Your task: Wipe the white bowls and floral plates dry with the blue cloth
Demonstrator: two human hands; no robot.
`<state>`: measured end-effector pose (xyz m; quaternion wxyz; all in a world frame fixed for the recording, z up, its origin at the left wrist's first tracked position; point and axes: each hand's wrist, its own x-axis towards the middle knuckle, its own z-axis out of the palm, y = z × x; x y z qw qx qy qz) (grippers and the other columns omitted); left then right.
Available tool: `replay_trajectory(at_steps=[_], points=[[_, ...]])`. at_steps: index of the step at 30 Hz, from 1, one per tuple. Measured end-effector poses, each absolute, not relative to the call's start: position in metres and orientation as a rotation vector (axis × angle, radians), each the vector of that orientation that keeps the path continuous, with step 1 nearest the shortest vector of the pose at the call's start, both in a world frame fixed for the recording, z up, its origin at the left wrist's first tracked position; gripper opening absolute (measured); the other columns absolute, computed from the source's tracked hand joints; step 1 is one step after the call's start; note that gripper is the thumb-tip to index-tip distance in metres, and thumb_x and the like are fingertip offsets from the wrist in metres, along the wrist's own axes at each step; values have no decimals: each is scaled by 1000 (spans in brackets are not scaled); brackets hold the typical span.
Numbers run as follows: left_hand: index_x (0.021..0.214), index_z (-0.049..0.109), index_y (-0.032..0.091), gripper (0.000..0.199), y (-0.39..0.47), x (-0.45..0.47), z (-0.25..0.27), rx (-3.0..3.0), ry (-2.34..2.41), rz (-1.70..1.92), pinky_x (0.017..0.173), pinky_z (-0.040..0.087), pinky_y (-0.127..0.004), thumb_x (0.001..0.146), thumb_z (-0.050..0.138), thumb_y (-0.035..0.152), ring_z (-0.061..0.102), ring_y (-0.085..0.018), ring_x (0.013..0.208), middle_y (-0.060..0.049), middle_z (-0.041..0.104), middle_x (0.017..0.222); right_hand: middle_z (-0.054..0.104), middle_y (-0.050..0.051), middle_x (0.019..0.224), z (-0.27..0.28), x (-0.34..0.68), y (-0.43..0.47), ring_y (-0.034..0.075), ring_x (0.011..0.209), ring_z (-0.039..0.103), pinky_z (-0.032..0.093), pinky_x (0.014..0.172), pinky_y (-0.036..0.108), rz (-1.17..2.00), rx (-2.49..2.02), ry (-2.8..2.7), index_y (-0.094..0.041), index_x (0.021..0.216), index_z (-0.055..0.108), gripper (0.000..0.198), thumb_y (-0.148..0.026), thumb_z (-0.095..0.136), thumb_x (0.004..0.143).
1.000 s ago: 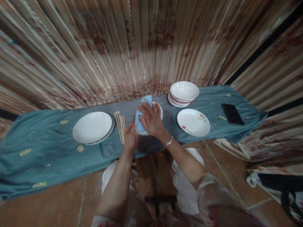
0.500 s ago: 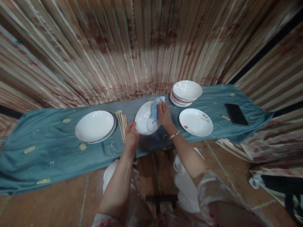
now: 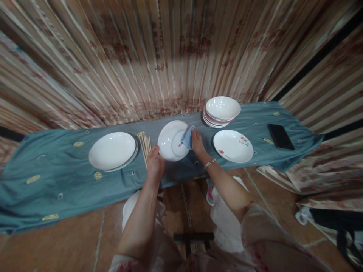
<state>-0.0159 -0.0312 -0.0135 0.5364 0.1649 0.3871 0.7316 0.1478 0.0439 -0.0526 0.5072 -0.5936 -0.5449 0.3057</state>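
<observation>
A white bowl (image 3: 169, 141) with a small red flower mark is tilted in front of me over the table. My left hand (image 3: 155, 161) grips its left rim, thumb on top. In my right hand (image 3: 198, 143) is a bunched light-blue cloth (image 3: 187, 139), pressed against the bowl's right side. Just left of my left hand lie several wooden chopsticks (image 3: 145, 149). Further left sits a small stack of large white plates (image 3: 112, 151). A white plate with red flowers (image 3: 233, 146) rests to the right of my right hand.
Behind the flowered plate stands a stack of white bowls (image 3: 222, 108), some red-rimmed. A black phone (image 3: 280, 136) lies toward the right end of the green tablecloth (image 3: 70, 189). A pleated curtain (image 3: 176, 56) hangs directly behind the table.
My right hand and the cloth have slid down and slightly right to the bowl's right edge. The bowl and my left hand have shifted slightly left.
</observation>
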Motion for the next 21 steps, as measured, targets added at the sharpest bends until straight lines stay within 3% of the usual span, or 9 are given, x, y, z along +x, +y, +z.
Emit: replay_trajectory(at_steps=[3, 6, 10, 15, 21], points=[[67, 66, 14, 12, -29, -19, -20, 355, 931, 1749, 73, 50, -21, 79, 63, 13, 62, -12, 68, -1, 67, 67, 70, 13, 100, -57, 147, 40, 25, 98, 64, 48, 97, 46, 778, -1478, -1308, -18, 94, 62, 36, -35, 31, 98], [74, 68, 14, 9, -26, -22, -26, 300, 954, 1733, 82, 51, -24, 81, 62, 13, 67, -14, 81, -3, 71, 75, 70, 16, 103, -61, 145, 38, 27, 102, 65, 48, 97, 47, 797, -1510, -1307, -17, 94, 64, 35, -34, 33, 97], [83, 70, 13, 6, -24, -26, -32, 283, 909, 1703, 95, 50, -33, 81, 65, 15, 68, -19, 97, -7, 74, 86, 69, 18, 116, -62, 139, 32, 28, 116, 62, 47, 102, 45, 792, -1546, -1321, -14, 111, 64, 38, -33, 33, 99], [88, 70, 12, 10, -25, -27, -30, 239, 890, 1675, 95, 52, -37, 82, 65, 17, 70, -20, 92, -7, 74, 82, 61, 19, 134, -64, 132, 17, 27, 125, 58, 43, 108, 45, 748, -1524, -1400, -11, 133, 53, 47, -34, 29, 100], [96, 69, 10, 16, -24, -22, -19, 112, 926, 1651, 95, 53, -36, 89, 55, 15, 71, -20, 90, -8, 76, 84, 52, 22, 143, -75, 129, 0, 26, 137, 47, 38, 114, 47, 598, -1406, -1612, -7, 141, 44, 54, -40, 28, 101]])
